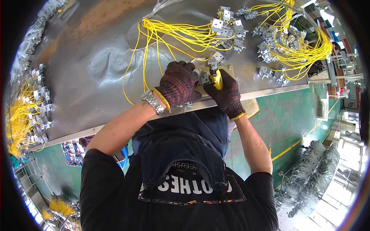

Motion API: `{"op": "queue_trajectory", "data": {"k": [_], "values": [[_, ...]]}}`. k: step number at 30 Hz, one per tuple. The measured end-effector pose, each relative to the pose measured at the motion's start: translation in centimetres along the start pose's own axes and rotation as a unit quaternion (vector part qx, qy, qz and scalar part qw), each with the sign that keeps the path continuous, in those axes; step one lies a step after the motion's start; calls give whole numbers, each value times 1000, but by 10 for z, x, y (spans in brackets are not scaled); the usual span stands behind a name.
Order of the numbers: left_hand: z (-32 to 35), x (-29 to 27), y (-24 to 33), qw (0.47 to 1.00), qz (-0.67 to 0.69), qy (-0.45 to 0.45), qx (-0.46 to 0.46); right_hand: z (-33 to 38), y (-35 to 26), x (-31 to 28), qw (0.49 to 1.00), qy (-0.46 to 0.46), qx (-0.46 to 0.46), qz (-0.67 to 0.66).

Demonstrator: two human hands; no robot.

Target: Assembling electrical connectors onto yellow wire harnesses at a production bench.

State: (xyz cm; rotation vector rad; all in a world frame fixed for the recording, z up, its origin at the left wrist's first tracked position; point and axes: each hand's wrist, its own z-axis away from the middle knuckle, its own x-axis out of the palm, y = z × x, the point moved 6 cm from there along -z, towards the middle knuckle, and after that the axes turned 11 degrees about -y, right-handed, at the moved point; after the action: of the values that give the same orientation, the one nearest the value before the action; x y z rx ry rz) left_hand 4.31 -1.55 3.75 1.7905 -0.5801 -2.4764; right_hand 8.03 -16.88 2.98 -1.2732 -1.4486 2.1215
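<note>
Fingers of our right hand (pixel 226 92) close around a yellow handle (pixel 217 80), above a metal plate (pixel 231 72) near the table edge (pixel 269 92). Our left hand (pixel 178 84) curls beside a metal part (pixel 204 79); we cannot tell whether it pinches.

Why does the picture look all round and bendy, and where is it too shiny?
Head view: black corners and a curving table edge, from the fisheye lens; head view: white glare at lower right, pale shine on the tabletop; head view: left hand, right hand and silver clip fairly clear, far-right things hard to make out.
</note>
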Motion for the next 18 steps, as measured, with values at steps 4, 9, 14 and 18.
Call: {"op": "queue_trajectory", "data": {"k": [4,9,14,18], "values": [[-6,7,0,998,-22,42,32,-2,1,-5,997,6,-22,69],[-11,8,0,1000,-22,3,5,4,-11,3,981,17,-29,189],[-22,34,-10,997,-29,76,-10,7,-30,13,970,5,-103,218],[-17,15,7,999,-32,33,3,9,-17,0,988,-58,17,139]]}}
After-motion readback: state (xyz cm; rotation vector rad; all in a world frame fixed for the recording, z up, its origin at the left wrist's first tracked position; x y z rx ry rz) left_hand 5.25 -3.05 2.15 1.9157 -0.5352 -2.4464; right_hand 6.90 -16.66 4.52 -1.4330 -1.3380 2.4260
